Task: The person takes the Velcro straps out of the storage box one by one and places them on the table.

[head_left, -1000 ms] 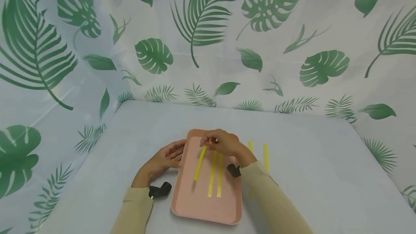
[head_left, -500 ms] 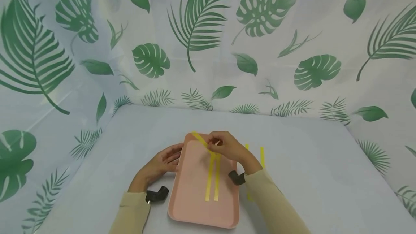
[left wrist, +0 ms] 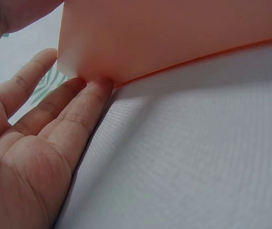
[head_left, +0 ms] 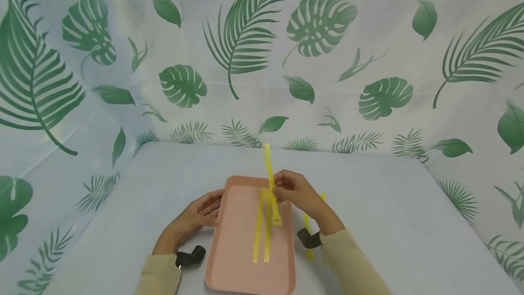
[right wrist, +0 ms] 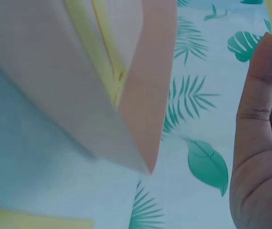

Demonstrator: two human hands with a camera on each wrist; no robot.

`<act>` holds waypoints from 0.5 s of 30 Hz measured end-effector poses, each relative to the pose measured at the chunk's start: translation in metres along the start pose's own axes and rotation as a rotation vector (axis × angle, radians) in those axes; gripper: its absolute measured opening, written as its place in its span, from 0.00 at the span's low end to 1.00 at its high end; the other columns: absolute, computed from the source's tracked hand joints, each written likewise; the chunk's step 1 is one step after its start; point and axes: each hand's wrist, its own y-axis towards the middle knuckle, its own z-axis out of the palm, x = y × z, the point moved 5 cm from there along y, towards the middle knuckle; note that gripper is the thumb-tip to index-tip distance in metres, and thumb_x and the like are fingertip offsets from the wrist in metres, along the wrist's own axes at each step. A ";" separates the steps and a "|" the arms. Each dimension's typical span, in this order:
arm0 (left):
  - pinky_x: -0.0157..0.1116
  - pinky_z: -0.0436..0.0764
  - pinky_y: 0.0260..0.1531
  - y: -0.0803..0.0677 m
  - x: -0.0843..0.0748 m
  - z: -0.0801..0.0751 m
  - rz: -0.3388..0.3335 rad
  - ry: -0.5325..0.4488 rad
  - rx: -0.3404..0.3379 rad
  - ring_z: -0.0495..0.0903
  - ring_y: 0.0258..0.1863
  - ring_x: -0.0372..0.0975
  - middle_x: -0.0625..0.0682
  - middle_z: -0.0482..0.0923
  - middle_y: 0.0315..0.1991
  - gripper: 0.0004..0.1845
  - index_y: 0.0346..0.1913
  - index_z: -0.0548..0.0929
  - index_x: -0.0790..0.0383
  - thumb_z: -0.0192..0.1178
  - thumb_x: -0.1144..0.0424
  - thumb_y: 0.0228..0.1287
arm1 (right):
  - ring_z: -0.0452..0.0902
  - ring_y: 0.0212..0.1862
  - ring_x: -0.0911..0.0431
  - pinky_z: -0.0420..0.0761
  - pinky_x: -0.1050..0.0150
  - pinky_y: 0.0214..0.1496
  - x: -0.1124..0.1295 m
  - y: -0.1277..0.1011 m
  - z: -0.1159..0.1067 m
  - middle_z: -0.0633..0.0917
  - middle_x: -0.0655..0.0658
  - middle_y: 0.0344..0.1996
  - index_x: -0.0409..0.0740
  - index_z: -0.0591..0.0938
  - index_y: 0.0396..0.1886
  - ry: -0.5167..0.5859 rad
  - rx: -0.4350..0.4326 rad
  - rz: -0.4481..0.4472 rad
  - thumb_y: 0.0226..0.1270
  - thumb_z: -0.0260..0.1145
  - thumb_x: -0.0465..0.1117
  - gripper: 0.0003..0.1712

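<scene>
A pink tray (head_left: 233,258) lies on the white tabletop. My left hand (head_left: 192,217) rests at its left side; in the left wrist view, extended fingers touch the tray's outer wall (left wrist: 164,33). Over the tray's far right part, my right hand (head_left: 300,197) pinches a yellow cable tie (head_left: 269,163) between thumb and fingers. The tie stands nearly upright, its slotted head (head_left: 277,220) hanging lowest. Two more yellow ties (head_left: 257,236) lie side by side in the tray, also visible in the right wrist view as yellow ties (right wrist: 93,43).
Right of the tray, more yellow ties (head_left: 309,255) lie on the tabletop, partly hidden by my right forearm. A leaf-patterned cloth (head_left: 254,104) stands behind and at the sides of the white tabletop (head_left: 393,222).
The pinched tie has swung from hanging down over the tray, through pointing up and left, to nearly upright with its head down. My left hand stays at the tray; the view has shifted slightly.
</scene>
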 end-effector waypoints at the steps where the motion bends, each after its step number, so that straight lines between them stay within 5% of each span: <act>1: 0.32 0.75 0.71 0.000 0.001 0.000 0.000 -0.001 0.003 0.59 0.83 0.57 0.70 0.55 0.84 0.50 0.84 0.55 0.75 0.73 0.70 0.65 | 0.83 0.39 0.57 0.90 0.62 0.45 -0.001 -0.003 -0.002 0.83 0.44 0.39 0.25 0.77 0.53 0.001 -0.007 0.000 0.79 0.63 0.28 0.10; 15: 0.33 0.75 0.71 0.001 0.005 0.000 0.007 -0.008 0.009 0.65 0.81 0.50 0.70 0.56 0.84 0.50 0.84 0.55 0.75 0.72 0.68 0.67 | 0.84 0.40 0.57 0.91 0.61 0.45 -0.013 -0.038 -0.035 0.81 0.44 0.40 0.22 0.73 0.63 -0.004 -0.130 0.051 0.78 0.65 0.30 0.21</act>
